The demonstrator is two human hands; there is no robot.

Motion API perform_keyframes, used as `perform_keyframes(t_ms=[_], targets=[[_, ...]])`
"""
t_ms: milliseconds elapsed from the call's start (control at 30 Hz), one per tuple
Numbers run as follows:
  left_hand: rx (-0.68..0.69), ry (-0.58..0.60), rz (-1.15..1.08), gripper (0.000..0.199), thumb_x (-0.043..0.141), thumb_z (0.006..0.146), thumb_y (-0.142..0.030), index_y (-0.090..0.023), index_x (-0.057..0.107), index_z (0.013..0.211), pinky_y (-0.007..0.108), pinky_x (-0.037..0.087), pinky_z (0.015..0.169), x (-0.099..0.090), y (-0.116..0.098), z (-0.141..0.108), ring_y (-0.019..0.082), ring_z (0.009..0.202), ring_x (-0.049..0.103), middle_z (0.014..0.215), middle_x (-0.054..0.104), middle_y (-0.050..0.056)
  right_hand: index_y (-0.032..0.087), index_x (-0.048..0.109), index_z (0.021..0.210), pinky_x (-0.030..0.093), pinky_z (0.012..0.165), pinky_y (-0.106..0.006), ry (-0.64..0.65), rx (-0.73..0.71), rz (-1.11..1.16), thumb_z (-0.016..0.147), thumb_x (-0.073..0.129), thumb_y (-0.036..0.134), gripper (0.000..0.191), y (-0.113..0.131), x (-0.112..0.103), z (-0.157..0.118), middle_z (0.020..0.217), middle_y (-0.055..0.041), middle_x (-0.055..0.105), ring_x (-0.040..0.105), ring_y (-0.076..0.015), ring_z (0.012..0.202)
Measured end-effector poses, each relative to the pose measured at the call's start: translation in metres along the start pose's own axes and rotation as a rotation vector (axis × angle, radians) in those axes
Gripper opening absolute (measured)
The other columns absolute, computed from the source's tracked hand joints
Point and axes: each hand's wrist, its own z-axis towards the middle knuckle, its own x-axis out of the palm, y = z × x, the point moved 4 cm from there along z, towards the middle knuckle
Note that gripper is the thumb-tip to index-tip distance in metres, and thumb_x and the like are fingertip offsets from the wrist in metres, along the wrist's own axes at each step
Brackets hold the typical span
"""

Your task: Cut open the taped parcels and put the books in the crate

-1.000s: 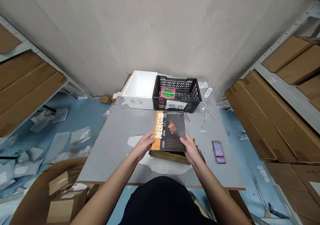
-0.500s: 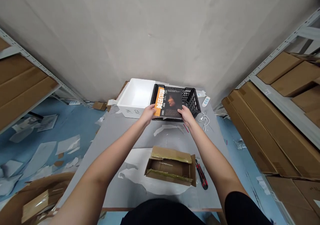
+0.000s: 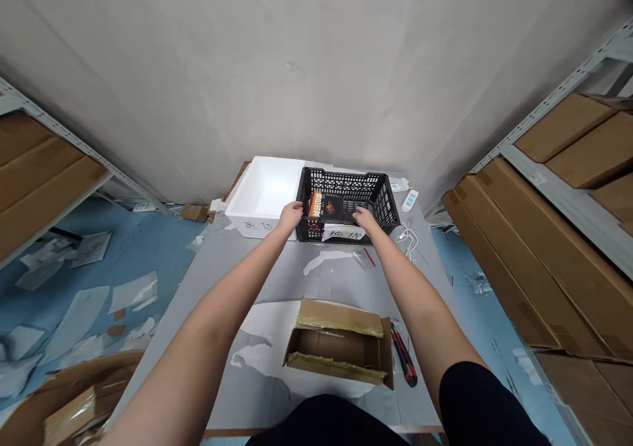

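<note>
Nearest, 1 open brown cardboard box (image 3: pixel 341 315) lies on the grey table (image 3: pixel 283 281), a slim red-and-black cutter (image 3: pixel 404 357) beside it. Farther off, the left hand (image 3: pixel 291 214) and right hand (image 3: pixel 364 220) have lowered the rectangular black-and-orange book (image 3: pixel 332 207) into the black latticed plastic crate (image 3: pixel 310 231); placement appears nearly complete. Grip: left hand at the crate's left rim, right hand just beside the book, apparently off it; finger closure cannot be told.

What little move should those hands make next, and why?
I'd suggest easing the left hand and right hand up and away from the black crate. The dark book with the orange strip appears to lie inside it, and both hands look clear of the book's edges, so probably neither is holding it.
</note>
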Motion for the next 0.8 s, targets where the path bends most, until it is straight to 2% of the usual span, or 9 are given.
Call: perform_keyframes(t_ms=[100, 200, 300, 400, 533, 600, 667, 733, 800], targets=[[-0.01, 0.032, -0.033, 0.039, 0.062, 0.076, -0.019, -0.01, 0.062, 0.114, 0.035, 0.05, 0.084, -0.003, 0.014, -0.019, 0.019, 0.09, 0.066, 0.111, 0.066, 0.017, 0.015, 0.065, 0.114, 0.045, 0.1, -0.04, 0.005, -0.017, 0.05, 0.074, 0.063, 0.02, 0.04, -0.009, -0.014, -0.015, 0.125, -0.0121, 0.065, 0.06, -0.0214, 0.116], [-0.034, 0.112, -0.104, 0.04, 0.066, 0.076, -0.024, -0.014, 0.063, 0.114, 0.035, 0.05, 0.087, -0.01, 0.026, -0.054, 0.019, 0.093, 0.066, 0.113, 0.066, 0.014, 0.02, 0.065, 0.116, 0.046, 0.1, -0.039, 0.048, -0.043, 0.203, 0.075, 0.067, 0.027, 0.041, -0.018, -0.038, -0.051, 0.122, -0.0079, 0.067, 0.06, -0.0201, 0.116], [-0.085, 0.194, -0.174, 0.045, 0.073, 0.072, -0.033, -0.017, 0.064, 0.113, 0.037, 0.05, 0.09, -0.021, 0.043, -0.103, 0.022, 0.1, 0.065, 0.115, 0.067, 0.013, 0.025, 0.067, 0.112, 0.045, 0.104, -0.041, 0.089, -0.036, 0.381, 0.071, 0.076, 0.035, 0.043, -0.036, -0.067, -0.108, 0.12, -0.0049, 0.069, 0.06, -0.0221, 0.117], [-0.188, 0.247, -0.173, 0.054, 0.075, 0.071, -0.041, -0.018, 0.063, 0.118, 0.04, 0.049, 0.093, -0.037, 0.07, -0.156, 0.026, 0.107, 0.063, 0.121, 0.064, 0.014, 0.025, 0.066, 0.115, 0.04, 0.109, -0.044, 0.085, 0.012, 0.397, 0.073, 0.076, 0.04, 0.046, -0.069, -0.094, -0.174, 0.124, -0.0069, 0.067, 0.059, -0.0239, 0.12], [-0.26, 0.224, -0.053, 0.063, 0.078, 0.067, -0.046, -0.019, 0.061, 0.121, 0.042, 0.042, 0.104, -0.061, 0.112, -0.219, 0.029, 0.12, 0.057, 0.127, 0.062, 0.015, 0.025, 0.064, 0.121, 0.032, 0.113, -0.052, -0.079, 0.068, 0.277, 0.072, 0.076, 0.043, 0.054, -0.132, -0.119, -0.257, 0.131, -0.0096, 0.062, 0.054, -0.0281, 0.125], [-0.282, 0.198, 0.009, 0.067, 0.081, 0.063, -0.045, -0.019, 0.061, 0.121, 0.042, 0.039, 0.106, -0.07, 0.131, -0.244, 0.03, 0.122, 0.055, 0.131, 0.06, 0.016, 0.026, 0.062, 0.123, 0.034, 0.112, -0.052, -0.161, 0.13, 0.253, 0.067, 0.078, 0.044, 0.061, -0.165, -0.123, -0.291, 0.134, -0.0102, 0.059, 0.05, -0.0292, 0.129], [-0.316, 0.191, 0.038, 0.071, 0.082, 0.06, -0.043, -0.018, 0.06, 0.123, 0.042, 0.04, 0.105, -0.073, 0.148, -0.262, 0.031, 0.123, 0.055, 0.135, 0.056, 0.018, 0.026, 0.059, 0.127, 0.037, 0.11, -0.051, -0.181, 0.167, 0.24, 0.065, 0.078, 0.045, 0.067, -0.189, -0.119, -0.315, 0.138, -0.0111, 0.055, 0.047, -0.0299, 0.132], [-0.341, 0.202, 0.056, 0.07, 0.083, 0.059, -0.039, -0.017, 0.06, 0.122, 0.042, 0.041, 0.104, -0.072, 0.16, -0.275, 0.032, 0.124, 0.054, 0.135, 0.055, 0.018, 0.026, 0.058, 0.127, 0.04, 0.107, -0.051, -0.154, 0.197, 0.223, 0.063, 0.079, 0.043, 0.069, -0.203, -0.113, -0.33, 0.136, -0.0113, 0.057, 0.048, -0.0308, 0.131], [-0.326, 0.203, 0.068, 0.061, 0.081, 0.059, -0.033, -0.017, 0.064, 0.115, 0.043, 0.039, 0.105, -0.067, 0.166, -0.283, 0.033, 0.125, 0.053, 0.131, 0.059, 0.017, 0.026, 0.061, 0.123, 0.041, 0.105, -0.051, -0.076, 0.212, 0.196, 0.062, 0.078, 0.041, 0.065, -0.207, -0.105, -0.338, 0.13, -0.0101, 0.061, 0.052, -0.0311, 0.126]])
